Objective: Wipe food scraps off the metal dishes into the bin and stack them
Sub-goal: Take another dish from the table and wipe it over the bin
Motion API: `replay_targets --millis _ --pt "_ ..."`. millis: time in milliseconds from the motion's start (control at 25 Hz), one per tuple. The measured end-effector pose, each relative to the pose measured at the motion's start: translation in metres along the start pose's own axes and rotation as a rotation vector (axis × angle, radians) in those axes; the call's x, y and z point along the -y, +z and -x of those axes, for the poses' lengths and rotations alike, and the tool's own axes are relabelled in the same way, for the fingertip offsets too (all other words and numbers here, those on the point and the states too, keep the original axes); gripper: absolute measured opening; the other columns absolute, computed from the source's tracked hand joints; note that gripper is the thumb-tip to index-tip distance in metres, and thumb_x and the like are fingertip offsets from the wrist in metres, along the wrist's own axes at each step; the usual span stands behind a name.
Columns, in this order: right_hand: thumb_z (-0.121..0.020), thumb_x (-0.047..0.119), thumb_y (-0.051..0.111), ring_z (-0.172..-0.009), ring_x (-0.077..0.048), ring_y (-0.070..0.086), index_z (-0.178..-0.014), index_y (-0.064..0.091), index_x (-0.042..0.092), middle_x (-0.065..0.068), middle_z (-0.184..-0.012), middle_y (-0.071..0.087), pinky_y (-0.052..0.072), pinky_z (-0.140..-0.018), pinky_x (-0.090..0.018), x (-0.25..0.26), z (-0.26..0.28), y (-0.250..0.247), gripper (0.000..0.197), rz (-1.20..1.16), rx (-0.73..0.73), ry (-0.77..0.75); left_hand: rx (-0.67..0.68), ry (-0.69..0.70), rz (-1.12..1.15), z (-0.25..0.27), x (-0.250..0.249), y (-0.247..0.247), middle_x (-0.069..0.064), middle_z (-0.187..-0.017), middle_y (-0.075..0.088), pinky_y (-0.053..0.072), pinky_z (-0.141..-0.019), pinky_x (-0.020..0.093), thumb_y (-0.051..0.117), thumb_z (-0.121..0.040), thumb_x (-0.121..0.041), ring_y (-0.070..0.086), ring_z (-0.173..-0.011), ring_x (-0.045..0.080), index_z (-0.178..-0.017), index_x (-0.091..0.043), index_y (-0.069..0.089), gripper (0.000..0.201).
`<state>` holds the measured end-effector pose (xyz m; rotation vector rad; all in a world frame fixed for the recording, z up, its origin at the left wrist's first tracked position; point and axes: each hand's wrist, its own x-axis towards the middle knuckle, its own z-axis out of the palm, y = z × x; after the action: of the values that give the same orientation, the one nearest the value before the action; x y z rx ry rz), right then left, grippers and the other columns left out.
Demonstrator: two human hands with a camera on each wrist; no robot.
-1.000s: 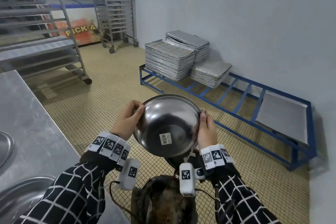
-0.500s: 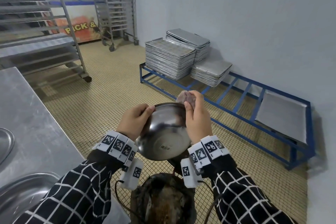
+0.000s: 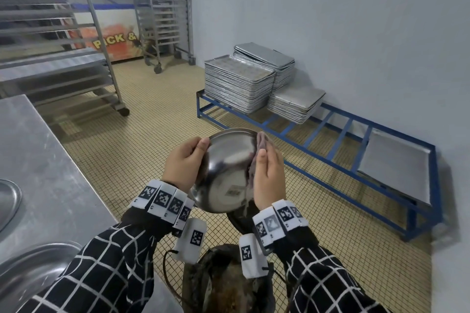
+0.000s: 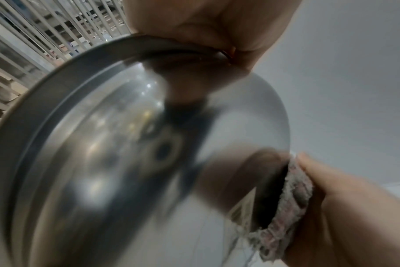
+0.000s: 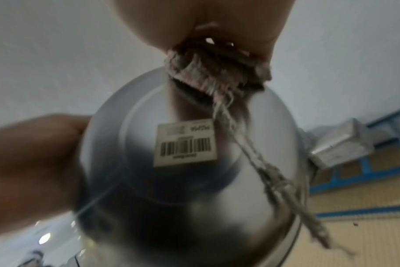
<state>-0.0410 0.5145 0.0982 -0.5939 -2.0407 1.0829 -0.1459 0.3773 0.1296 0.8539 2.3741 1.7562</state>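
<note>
A round metal dish [image 3: 226,170] is held tilted, its underside with a barcode sticker [image 3: 234,193] facing me, above a dark bin [image 3: 229,284]. My left hand [image 3: 184,164] grips its left rim, thumb on the outside. My right hand [image 3: 269,175] holds a pinkish-grey cloth [image 3: 262,145] against the dish's right rim. In the left wrist view the dish [image 4: 137,162] fills the frame, with the cloth [image 4: 290,204] at its right. In the right wrist view the frayed cloth [image 5: 212,70] hangs over the dish [image 5: 194,180]. The dish's inside is hidden.
A steel counter [image 3: 43,168] runs along my left, with more metal dishes [image 3: 33,277] on it. A low blue rack [image 3: 330,132] by the wall bears stacks of baking trays [image 3: 239,84]. Wheeled tray racks [image 3: 162,7] stand on the tiled floor behind.
The right hand left the dish's rim, came up with the cloth and now holds it against the right rim. The dish tipped further and sank a little toward the bin.
</note>
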Motion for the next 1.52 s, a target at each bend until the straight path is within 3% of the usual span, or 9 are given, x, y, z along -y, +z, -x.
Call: replay_targets --millis 160,360,560,720,920,1080,1240,1360,1520 --pt "-0.101 0.038 0.028 -0.147 -0.009 0.006 -0.153 0.014 0.021 0.007 -0.160 0.010 0.018 -0.119 -0.036 -0.002 0.017 0.005 0.056 0.079 0.106 -0.086 0.032 0.007 -0.079 0.000 -0.003 0.000 -0.005 -0.061 0.053 0.037 -0.053 0.014 0.047 -0.098 -0.028 0.048 -0.056 0.007 -0.076 -0.013 0.059 0.029" --pt "-0.100 0.036 0.022 -0.148 -0.017 0.001 -0.152 0.019 0.016 0.000 -0.160 0.009 0.010 -0.120 -0.041 0.009 0.010 0.018 0.056 0.332 0.001 -0.286 0.100 0.065 -0.027 0.004 -0.011 0.009 -0.006 -0.063 0.053 0.041 -0.060 0.024 0.046 -0.098 -0.027 0.049 -0.059 0.009 -0.073 -0.023 0.055 0.027" --pt "-0.102 0.040 0.028 -0.135 -0.012 0.037 -0.143 0.040 0.027 0.010 -0.147 0.040 0.041 -0.102 -0.028 -0.001 -0.005 -0.001 0.044 -0.183 -0.127 0.202 0.075 0.011 0.121 0.006 -0.006 0.001 0.009 -0.073 0.062 0.048 -0.071 0.039 0.045 -0.098 -0.035 0.058 -0.071 0.025 -0.079 -0.020 0.063 0.029" --pt "-0.100 0.039 0.039 -0.092 -0.014 0.060 -0.104 0.060 0.027 0.007 -0.097 0.061 0.044 -0.071 -0.022 -0.019 -0.005 -0.018 0.024 -0.502 -0.127 0.562 0.016 -0.079 0.252 0.003 0.002 -0.007 0.016 -0.084 0.067 0.051 -0.077 0.045 0.046 -0.097 -0.036 0.063 -0.079 0.034 -0.089 -0.014 0.067 0.031" --pt "-0.101 0.040 0.035 -0.088 -0.007 0.057 -0.103 0.057 0.025 0.011 -0.092 0.059 0.042 -0.067 -0.022 -0.015 -0.007 -0.029 0.026 -0.252 -0.092 0.412 0.060 -0.064 0.097 0.000 0.017 -0.006 -0.008 -0.080 0.057 0.039 -0.070 0.024 0.044 -0.099 -0.024 0.052 -0.071 0.004 -0.087 -0.028 0.057 0.018" --pt "-0.101 0.034 0.037 -0.086 -0.004 0.057 -0.109 0.054 0.019 0.011 -0.093 0.058 0.041 -0.064 -0.014 -0.011 -0.022 -0.042 0.024 0.040 0.106 0.161 0.181 -0.019 0.061 0.002 0.015 -0.003 -0.009 -0.098 0.062 0.044 -0.079 0.020 0.049 -0.097 -0.024 0.057 -0.092 0.006 -0.109 -0.029 0.059 0.017" --pt "-0.100 0.032 0.040 -0.093 -0.011 0.055 -0.106 0.056 0.018 0.005 -0.101 0.058 0.043 -0.075 -0.018 -0.001 -0.033 -0.033 0.022 0.283 0.265 -0.133 0.321 0.057 -0.153 0.002 0.003 0.003 -0.012 -0.090 0.063 0.044 -0.077 0.020 0.048 -0.096 -0.036 0.057 -0.087 0.003 -0.099 -0.030 0.061 0.015" --pt "-0.099 0.030 0.042 -0.100 -0.013 0.054 -0.109 0.058 0.017 0.003 -0.106 0.061 0.045 -0.084 -0.027 0.005 -0.031 -0.025 0.023 0.300 0.237 -0.252 0.256 0.056 -0.197 0.002 -0.002 0.006 -0.009 -0.075 0.060 0.039 -0.066 0.021 0.047 -0.097 -0.035 0.055 -0.073 0.006 -0.082 -0.029 0.060 0.021" --pt "-0.098 0.025 0.047 -0.098 -0.003 0.052 -0.128 0.050 0.014 0.005 -0.117 0.058 0.042 -0.078 -0.005 0.011 -0.018 -0.021 0.032 0.176 0.025 -0.185 0.132 0.024 -0.161 0.003 -0.001 0.006 -0.006 -0.069 0.058 0.036 -0.061 0.021 0.047 -0.098 -0.033 0.052 -0.066 0.009 -0.076 -0.026 0.059 0.026"
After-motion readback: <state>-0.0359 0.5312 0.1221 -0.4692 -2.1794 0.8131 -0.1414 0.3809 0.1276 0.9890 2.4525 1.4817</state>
